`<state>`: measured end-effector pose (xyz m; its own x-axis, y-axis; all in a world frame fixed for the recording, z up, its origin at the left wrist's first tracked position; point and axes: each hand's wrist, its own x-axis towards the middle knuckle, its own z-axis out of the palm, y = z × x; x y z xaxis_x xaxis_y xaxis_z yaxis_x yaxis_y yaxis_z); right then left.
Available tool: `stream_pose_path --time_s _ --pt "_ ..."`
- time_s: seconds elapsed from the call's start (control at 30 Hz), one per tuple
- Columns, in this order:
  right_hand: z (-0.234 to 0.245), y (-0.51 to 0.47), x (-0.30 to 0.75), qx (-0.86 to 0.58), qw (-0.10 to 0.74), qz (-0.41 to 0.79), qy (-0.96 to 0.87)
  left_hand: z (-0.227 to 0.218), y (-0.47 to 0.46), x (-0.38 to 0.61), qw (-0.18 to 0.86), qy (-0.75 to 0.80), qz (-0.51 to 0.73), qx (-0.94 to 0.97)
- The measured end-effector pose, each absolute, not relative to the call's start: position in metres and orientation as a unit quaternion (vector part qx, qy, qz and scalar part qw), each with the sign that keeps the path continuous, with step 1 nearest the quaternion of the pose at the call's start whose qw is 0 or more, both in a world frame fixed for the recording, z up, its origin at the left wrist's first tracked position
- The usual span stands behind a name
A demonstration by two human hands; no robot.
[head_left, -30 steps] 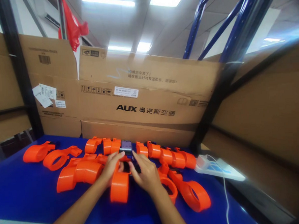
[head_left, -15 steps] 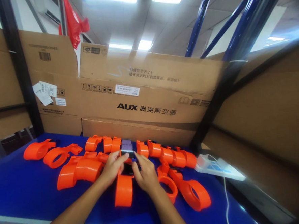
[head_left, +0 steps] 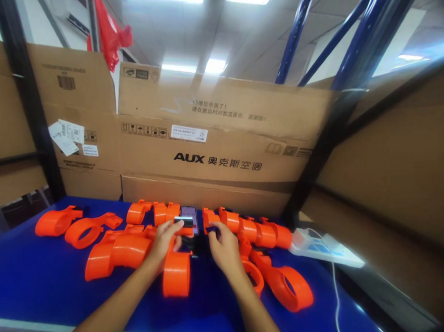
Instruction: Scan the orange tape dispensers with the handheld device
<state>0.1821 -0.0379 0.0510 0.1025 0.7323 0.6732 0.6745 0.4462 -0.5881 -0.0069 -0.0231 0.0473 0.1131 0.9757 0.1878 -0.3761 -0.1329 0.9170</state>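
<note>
On the blue table [head_left: 34, 287] lie several orange plastic cuff-like parts. My left hand [head_left: 162, 245] rests on one orange part [head_left: 176, 274] in front of me, its fingers curled round the part's top and a small dark piece at its far end. A phone [head_left: 190, 219] with a lit screen lies just beyond my fingertips, between the two hands. My right hand [head_left: 224, 248] is to the right of the phone, fingers pinched on a small dark thing near another orange part [head_left: 210, 218].
A row of orange parts [head_left: 256, 232] runs along the back of the table, more lie at left [head_left: 86, 230] and right [head_left: 289, 287]. A white power strip [head_left: 325, 250] with a cable sits at right. Cardboard boxes [head_left: 213, 146] wall the back and right.
My right hand has moved right and away from the phone, toward the row of orange parts. The orange part under my left hand has shifted slightly left. The phone now lies uncovered.
</note>
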Motion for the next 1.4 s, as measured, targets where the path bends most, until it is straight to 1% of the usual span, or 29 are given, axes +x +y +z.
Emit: stream_pose_path --time_s 0.07,0.13,0.27,0.33,0.5,0.73,0.9,0.97,1.03,1.13,1.23,1.4 --pt "0.050 -0.038 0.184 -0.541 0.505 0.002 -0.673 0.048 -0.024 -0.006 0.579 0.312 0.590 0.469" --pt "0.051 -0.039 0.185 -0.539 0.508 -0.007 -0.672 0.049 -0.025 -0.005 0.579 0.312 0.590 0.468" --pt "0.058 -0.045 0.184 -0.465 0.577 0.031 -0.671 0.054 -0.030 -0.002 0.579 0.321 0.583 0.471" --pt "0.064 -0.050 0.182 -0.420 0.588 0.049 -0.690 0.055 -0.033 0.001 0.578 0.325 0.576 0.477" --pt "0.076 -0.062 0.169 -0.352 0.537 0.041 -0.766 0.054 -0.033 0.004 0.565 0.314 0.578 0.498" --pt "0.073 -0.060 0.166 -0.372 0.517 -0.007 -0.771 0.053 -0.032 0.002 0.561 0.318 0.573 0.505" --pt "0.065 -0.050 0.174 -0.431 0.569 -0.031 -0.699 0.057 -0.028 -0.009 0.571 0.305 0.581 0.493" --pt "0.063 -0.047 0.177 -0.461 0.567 -0.033 -0.682 0.058 -0.023 -0.015 0.580 0.290 0.584 0.488" --pt "0.063 -0.046 0.179 -0.478 0.531 -0.038 -0.698 0.059 -0.019 -0.019 0.599 0.272 0.575 0.486" --pt "0.062 -0.047 0.179 -0.501 0.445 -0.068 -0.740 0.060 -0.016 -0.022 0.630 0.257 0.554 0.480" --pt "0.060 -0.049 0.178 -0.543 0.374 -0.103 -0.745 0.061 -0.018 -0.020 0.632 0.265 0.558 0.467" --pt "0.053 -0.049 0.178 -0.575 0.310 -0.139 -0.745 0.059 -0.022 -0.015 0.614 0.271 0.575 0.469"
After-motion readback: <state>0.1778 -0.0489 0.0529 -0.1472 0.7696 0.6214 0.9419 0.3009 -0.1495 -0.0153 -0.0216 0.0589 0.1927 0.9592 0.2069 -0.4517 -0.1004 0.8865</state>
